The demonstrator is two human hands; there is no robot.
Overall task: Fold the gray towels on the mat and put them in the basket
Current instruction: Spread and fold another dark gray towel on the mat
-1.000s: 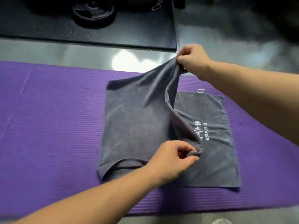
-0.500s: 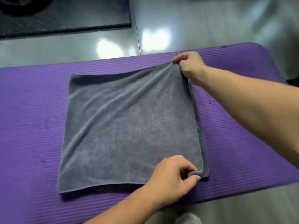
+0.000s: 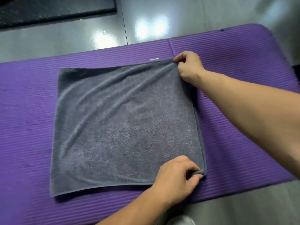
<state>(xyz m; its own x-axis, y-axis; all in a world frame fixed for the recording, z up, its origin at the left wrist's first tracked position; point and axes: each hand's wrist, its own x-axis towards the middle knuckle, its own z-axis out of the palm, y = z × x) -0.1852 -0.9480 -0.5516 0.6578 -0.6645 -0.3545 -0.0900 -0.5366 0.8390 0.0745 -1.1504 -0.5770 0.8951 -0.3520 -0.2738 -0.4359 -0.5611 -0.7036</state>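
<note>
The person's right fingers pinch the far corner and the left fingers the near corner of a gray towel, folded flat on the purple mat. Releasing unevenly could let the right-hand edges slip out of line, I think

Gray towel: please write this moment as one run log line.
stage: first fold laid | gray towel: flat on purple mat | left hand: pinches near corner | right hand: pinches far corner | basket: unseen
</note>
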